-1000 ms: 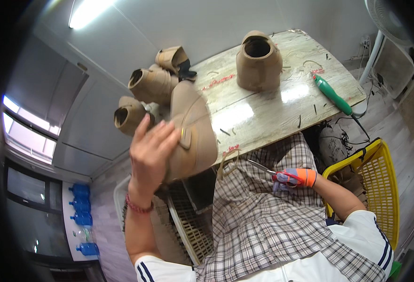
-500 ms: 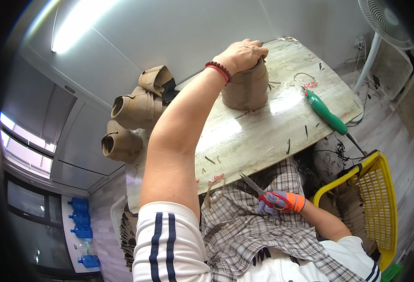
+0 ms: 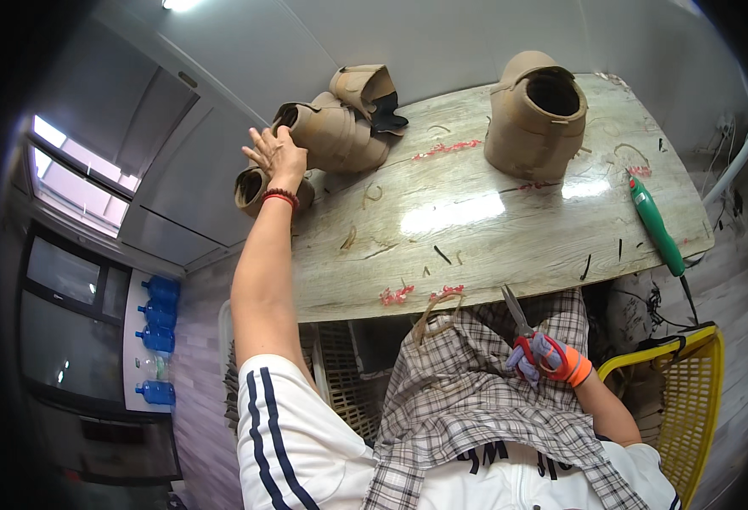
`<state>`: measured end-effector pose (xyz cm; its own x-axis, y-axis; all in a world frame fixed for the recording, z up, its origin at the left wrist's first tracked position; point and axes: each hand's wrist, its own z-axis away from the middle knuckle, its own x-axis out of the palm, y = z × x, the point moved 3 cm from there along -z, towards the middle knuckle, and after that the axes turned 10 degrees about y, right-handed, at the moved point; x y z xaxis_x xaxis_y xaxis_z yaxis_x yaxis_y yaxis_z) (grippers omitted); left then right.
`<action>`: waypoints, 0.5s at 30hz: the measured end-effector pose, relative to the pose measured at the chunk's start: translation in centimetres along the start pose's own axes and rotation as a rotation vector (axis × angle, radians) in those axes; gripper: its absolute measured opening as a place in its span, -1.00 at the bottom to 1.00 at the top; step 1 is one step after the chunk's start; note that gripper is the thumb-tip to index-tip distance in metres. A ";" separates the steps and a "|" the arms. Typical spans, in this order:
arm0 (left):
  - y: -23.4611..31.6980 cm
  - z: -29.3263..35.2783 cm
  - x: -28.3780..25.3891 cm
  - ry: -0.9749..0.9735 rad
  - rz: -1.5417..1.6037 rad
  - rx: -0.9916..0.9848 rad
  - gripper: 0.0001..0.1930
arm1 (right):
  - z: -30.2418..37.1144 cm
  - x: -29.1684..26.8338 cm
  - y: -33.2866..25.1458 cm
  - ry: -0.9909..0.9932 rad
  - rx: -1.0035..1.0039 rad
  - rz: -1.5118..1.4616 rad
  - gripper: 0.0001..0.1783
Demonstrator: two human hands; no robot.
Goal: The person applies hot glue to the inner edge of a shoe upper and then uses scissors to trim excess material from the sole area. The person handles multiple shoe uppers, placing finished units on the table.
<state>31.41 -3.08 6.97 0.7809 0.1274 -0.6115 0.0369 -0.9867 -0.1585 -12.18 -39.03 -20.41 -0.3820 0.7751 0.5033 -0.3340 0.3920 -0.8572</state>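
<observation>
My left hand, bare with a dark red bracelet, reaches to the table's far left with its fingers spread. It is at the stack of tan, cap-like pieces lying on its side; whether it touches them I cannot tell. Partly behind my wrist lies a smaller tan piece. My right hand, in a purple and orange glove, holds red-handled scissors over my lap, blades pointing up toward the table edge. A tan stack with a curved flap stands upright at the back right.
A green, pen-shaped corded tool lies at the right of the wood-patterned table. Dark thread scraps and red bits are scattered about. Another tan piece with a black part lies at the back. A yellow basket stands at lower right.
My left hand has left the upright tan stack and swung left to the lying pieces, its fingers now spread. My right hand still holds the scissors. The view has shifted.
</observation>
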 end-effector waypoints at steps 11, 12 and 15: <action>-5.6 -4.2 -16.9 0.154 1.106 -0.243 -0.70 | 0.8 1.9 -1.7 0.212 0.107 0.274 -0.12; -5.8 -2.3 -19.7 0.188 1.363 -0.280 -0.70 | 1.1 1.8 -1.6 0.220 0.081 0.311 -0.14; -6.5 6.0 -22.9 -0.013 1.931 -0.577 -0.70 | 2.2 0.8 -1.4 0.362 -0.073 0.434 -0.30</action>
<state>9.52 1.02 17.35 0.0288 -0.9349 0.3538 -0.5228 0.2876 0.8025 -13.94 -40.08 -18.59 -0.1471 0.9881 0.0446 -0.1469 0.0228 -0.9889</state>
